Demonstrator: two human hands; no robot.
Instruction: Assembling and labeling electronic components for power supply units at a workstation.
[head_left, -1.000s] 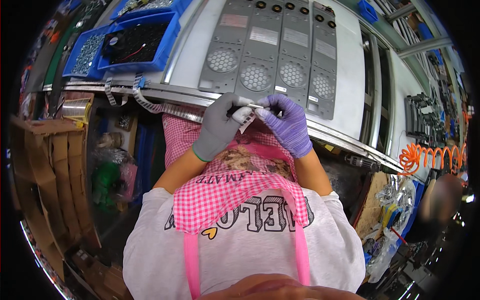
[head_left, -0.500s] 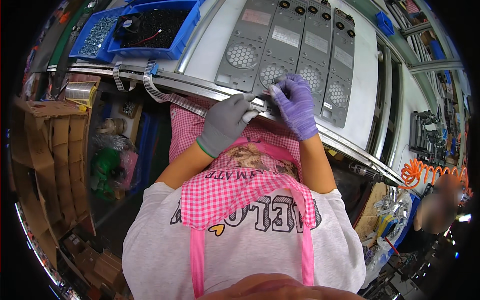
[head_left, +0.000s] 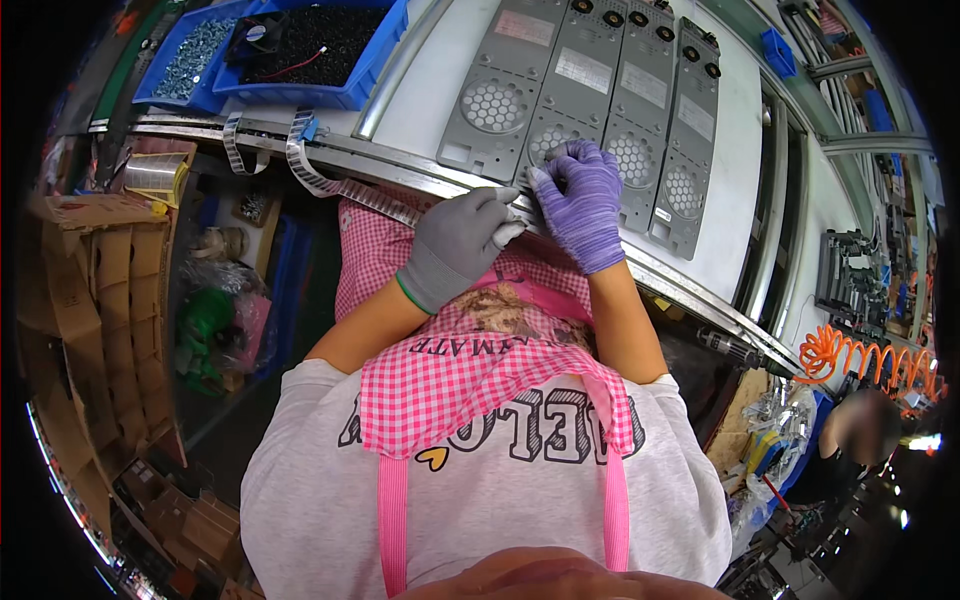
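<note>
My left hand (head_left: 458, 248), in a grey glove, is closed in a pinch at the bench's front edge. A narrow strip of labels (head_left: 378, 203) runs into it from the left, and its end between the fingers is mostly hidden. My right hand (head_left: 582, 207), in a purple glove, is closed just to the right, its fingertips at the lower end of a grey metal panel (head_left: 578, 98) with a honeycomb vent. What those fingers hold, if anything, is hidden. Several similar panels lie side by side, among them a wider-looking one (head_left: 508, 60) on the left.
Two blue bins stand at the back left: one with silver screws (head_left: 190, 60), one with black screws (head_left: 318, 45) and a small fan (head_left: 257, 32) on top. A metal rail (head_left: 400, 160) edges the bench. On the right are a power screwdriver (head_left: 728, 345) and an orange coiled hose (head_left: 835, 350).
My right hand has turned and shifted slightly down and left, its fingertips now nearer the panel's lower corner. My left hand stays nearly in place. The whole view has shifted a little.
</note>
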